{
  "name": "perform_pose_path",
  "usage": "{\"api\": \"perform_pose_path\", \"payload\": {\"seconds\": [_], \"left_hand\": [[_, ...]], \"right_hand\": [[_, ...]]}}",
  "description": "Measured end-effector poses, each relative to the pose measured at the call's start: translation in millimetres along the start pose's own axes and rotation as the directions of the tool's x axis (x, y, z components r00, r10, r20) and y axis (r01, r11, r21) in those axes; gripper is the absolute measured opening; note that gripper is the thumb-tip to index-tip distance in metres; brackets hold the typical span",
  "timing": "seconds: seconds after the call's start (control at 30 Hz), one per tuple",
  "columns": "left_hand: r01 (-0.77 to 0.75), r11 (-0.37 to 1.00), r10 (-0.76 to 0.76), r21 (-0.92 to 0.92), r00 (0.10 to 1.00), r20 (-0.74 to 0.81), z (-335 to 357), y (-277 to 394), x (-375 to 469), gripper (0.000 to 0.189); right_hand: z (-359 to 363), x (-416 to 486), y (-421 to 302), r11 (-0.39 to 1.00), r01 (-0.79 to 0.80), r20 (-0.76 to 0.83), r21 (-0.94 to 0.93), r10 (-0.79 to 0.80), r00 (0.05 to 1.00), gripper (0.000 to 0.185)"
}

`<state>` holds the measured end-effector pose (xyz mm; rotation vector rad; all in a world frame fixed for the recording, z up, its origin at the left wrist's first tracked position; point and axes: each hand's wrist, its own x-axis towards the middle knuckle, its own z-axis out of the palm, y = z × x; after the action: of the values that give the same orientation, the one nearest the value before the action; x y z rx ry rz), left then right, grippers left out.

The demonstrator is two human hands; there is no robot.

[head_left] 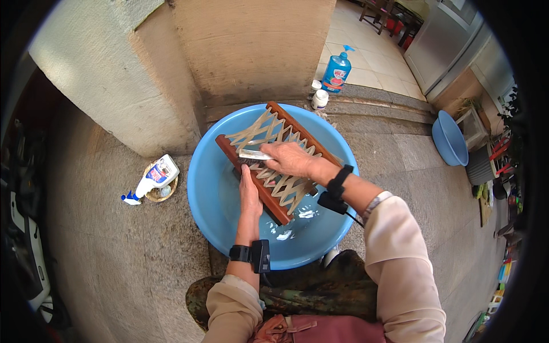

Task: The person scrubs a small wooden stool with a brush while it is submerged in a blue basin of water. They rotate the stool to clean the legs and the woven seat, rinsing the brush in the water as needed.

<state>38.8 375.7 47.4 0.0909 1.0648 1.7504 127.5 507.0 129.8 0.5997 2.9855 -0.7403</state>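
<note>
A folding stool with reddish-brown wooden rails [257, 184] and a seat of criss-crossed pale cords [288, 195] is tilted over a round blue plastic basin [206, 201]. My left hand [249, 195] grips the near rail from its lower left side; part of its fingers is hidden by the stool. My right hand [288, 158] is closed around the white handle of a scrubbing brush [254, 154]. Dark bristles face down against the near rail and cords, just above my left fingertips. Water with light reflections stands in the basin below.
A white spray bottle [161, 172] lies across a small woven basket [171, 193] on the stone paving to the left. Beyond the basin, a blue pump bottle [337, 73] and a white jar [320, 100] stand by the doorway step. Another blue basin [449, 138] leans at right.
</note>
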Motion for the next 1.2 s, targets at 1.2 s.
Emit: {"api": "perform_pose_path", "payload": {"seconds": [1.2], "left_hand": [[-0.201,0.851,-0.203,0.486,0.727,0.656,27,-2,-34,0.061]], "right_hand": [[-109,-73,-57,0.719,-0.082,-0.164,0.690,0.265,0.950,0.015]]}}
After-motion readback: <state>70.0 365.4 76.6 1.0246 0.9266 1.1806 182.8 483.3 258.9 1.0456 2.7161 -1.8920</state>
